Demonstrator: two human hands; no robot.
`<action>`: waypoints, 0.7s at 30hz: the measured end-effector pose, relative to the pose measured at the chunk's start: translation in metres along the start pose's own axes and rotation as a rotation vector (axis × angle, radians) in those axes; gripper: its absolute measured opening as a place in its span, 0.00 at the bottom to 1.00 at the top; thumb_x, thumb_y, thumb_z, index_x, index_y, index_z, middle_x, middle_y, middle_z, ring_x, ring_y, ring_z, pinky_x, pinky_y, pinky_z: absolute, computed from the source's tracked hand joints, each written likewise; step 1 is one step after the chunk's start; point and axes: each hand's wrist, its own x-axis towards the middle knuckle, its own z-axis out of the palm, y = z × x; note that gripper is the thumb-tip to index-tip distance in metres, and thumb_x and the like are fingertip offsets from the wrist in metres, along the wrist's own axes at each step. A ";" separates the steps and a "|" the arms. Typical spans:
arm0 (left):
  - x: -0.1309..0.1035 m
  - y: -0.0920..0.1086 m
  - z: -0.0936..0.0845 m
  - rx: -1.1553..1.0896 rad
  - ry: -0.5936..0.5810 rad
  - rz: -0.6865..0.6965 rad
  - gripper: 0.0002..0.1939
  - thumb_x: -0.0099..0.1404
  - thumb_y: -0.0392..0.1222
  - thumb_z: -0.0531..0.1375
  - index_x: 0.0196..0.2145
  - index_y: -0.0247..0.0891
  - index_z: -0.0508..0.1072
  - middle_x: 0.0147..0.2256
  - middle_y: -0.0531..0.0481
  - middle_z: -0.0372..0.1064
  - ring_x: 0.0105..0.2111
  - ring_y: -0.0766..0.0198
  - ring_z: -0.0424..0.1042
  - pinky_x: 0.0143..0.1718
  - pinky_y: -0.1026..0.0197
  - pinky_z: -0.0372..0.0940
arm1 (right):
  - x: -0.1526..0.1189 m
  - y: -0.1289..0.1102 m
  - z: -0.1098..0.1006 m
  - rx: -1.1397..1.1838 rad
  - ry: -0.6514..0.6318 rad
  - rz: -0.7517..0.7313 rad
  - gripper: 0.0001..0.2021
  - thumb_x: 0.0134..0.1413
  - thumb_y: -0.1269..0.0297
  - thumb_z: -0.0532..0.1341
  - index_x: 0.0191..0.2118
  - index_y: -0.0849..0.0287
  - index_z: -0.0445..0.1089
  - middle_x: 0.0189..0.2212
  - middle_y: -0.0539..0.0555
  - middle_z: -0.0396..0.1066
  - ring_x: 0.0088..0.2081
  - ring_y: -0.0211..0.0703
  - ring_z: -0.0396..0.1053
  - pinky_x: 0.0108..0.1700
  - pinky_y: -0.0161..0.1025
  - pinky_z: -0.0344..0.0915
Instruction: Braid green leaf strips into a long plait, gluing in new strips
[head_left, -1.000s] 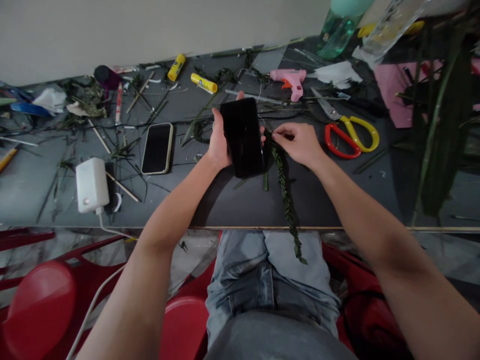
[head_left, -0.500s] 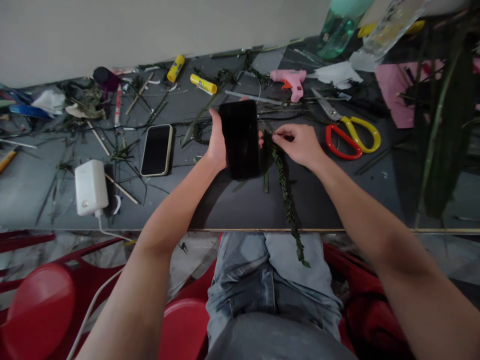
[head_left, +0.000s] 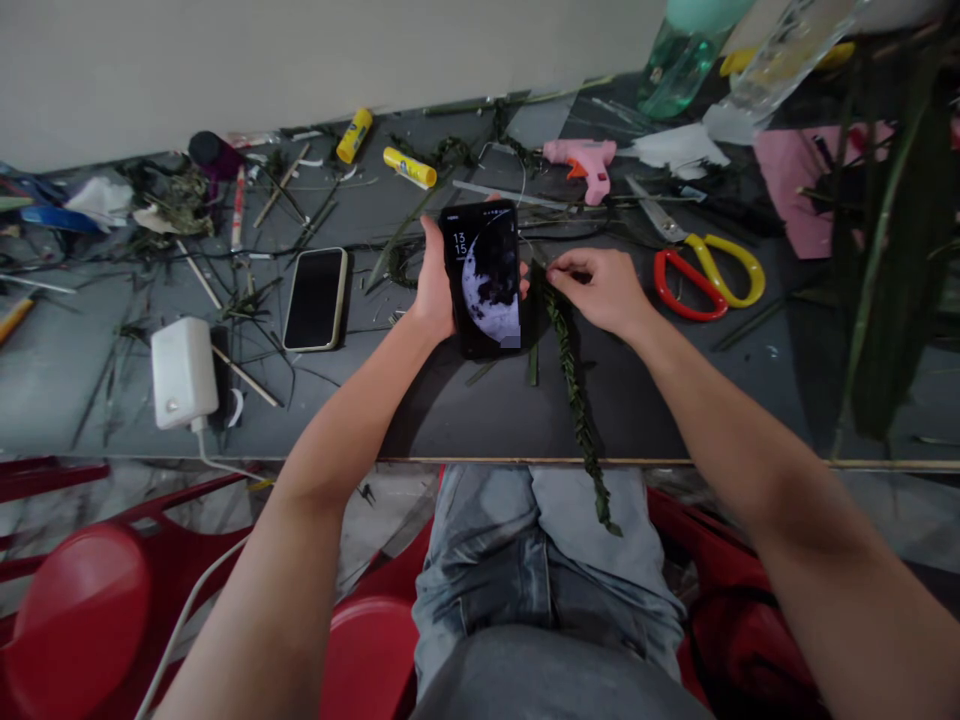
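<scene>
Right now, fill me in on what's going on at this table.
The left hand holds a lit phone. The right hand pinches the upper end of a braided green strand, whose lower end hangs past the table edge. Scissors and a pink glue gun lie on the table, unheld.

Plain grey wall (head_left: 300, 60) behind, dark grey counter (head_left: 484, 420) up against it, thin tan front edge. Red seats (head_left: 82, 610) below, pale patchy floor (head_left: 390, 500) showing between. Light dim, shadows soft.
</scene>
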 end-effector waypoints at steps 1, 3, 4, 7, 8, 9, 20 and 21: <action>0.000 -0.002 -0.002 0.020 0.019 0.011 0.48 0.65 0.79 0.30 0.52 0.44 0.73 0.41 0.47 0.77 0.54 0.48 0.77 0.51 0.44 0.74 | 0.000 0.000 0.000 -0.002 0.000 -0.002 0.06 0.58 0.66 0.63 0.35 0.57 0.78 0.34 0.56 0.80 0.36 0.50 0.76 0.44 0.48 0.69; 0.002 -0.007 -0.006 0.052 0.011 0.028 0.43 0.65 0.77 0.37 0.50 0.44 0.74 0.42 0.46 0.77 0.56 0.48 0.75 0.53 0.43 0.73 | 0.000 0.001 0.000 0.000 -0.001 -0.004 0.06 0.58 0.65 0.62 0.35 0.57 0.78 0.34 0.55 0.80 0.36 0.50 0.75 0.44 0.48 0.70; 0.003 -0.011 -0.008 0.065 -0.008 0.033 0.39 0.65 0.74 0.42 0.49 0.43 0.75 0.43 0.45 0.78 0.57 0.47 0.75 0.54 0.42 0.73 | 0.000 0.001 0.001 0.001 0.000 -0.004 0.06 0.58 0.65 0.62 0.35 0.57 0.78 0.34 0.55 0.80 0.36 0.50 0.75 0.44 0.48 0.70; 0.005 -0.020 -0.012 0.077 -0.076 0.003 0.31 0.61 0.65 0.52 0.47 0.38 0.76 0.45 0.43 0.78 0.58 0.42 0.74 0.55 0.37 0.72 | 0.000 0.002 0.001 0.003 0.001 0.003 0.06 0.58 0.65 0.62 0.35 0.56 0.78 0.34 0.55 0.80 0.37 0.50 0.76 0.44 0.48 0.70; 0.005 -0.021 -0.012 0.065 -0.085 -0.022 0.31 0.60 0.65 0.53 0.47 0.37 0.76 0.45 0.42 0.78 0.58 0.41 0.73 0.55 0.36 0.72 | 0.000 0.001 0.001 0.003 -0.002 0.005 0.06 0.58 0.66 0.62 0.35 0.57 0.79 0.35 0.56 0.80 0.37 0.50 0.76 0.44 0.48 0.70; 0.004 -0.020 -0.011 0.044 -0.075 -0.049 0.32 0.61 0.67 0.53 0.47 0.38 0.76 0.44 0.42 0.79 0.58 0.41 0.73 0.55 0.36 0.72 | 0.000 0.001 0.000 0.004 -0.003 0.007 0.06 0.58 0.66 0.62 0.36 0.57 0.79 0.35 0.56 0.80 0.37 0.50 0.76 0.44 0.48 0.70; 0.003 0.049 -0.072 -0.059 0.024 -0.254 0.55 0.58 0.84 0.33 0.47 0.35 0.75 0.32 0.46 0.80 0.34 0.54 0.79 0.42 0.47 0.75 | -0.001 -0.001 -0.001 0.013 -0.007 0.014 0.05 0.60 0.65 0.64 0.35 0.56 0.79 0.35 0.55 0.79 0.37 0.48 0.76 0.46 0.47 0.70; 0.002 0.053 -0.084 0.002 0.139 -0.260 0.55 0.58 0.84 0.32 0.46 0.34 0.75 0.32 0.46 0.80 0.33 0.54 0.79 0.41 0.47 0.75 | -0.001 -0.002 -0.001 0.013 -0.010 0.017 0.06 0.60 0.65 0.63 0.35 0.56 0.79 0.35 0.55 0.79 0.37 0.48 0.76 0.46 0.47 0.70</action>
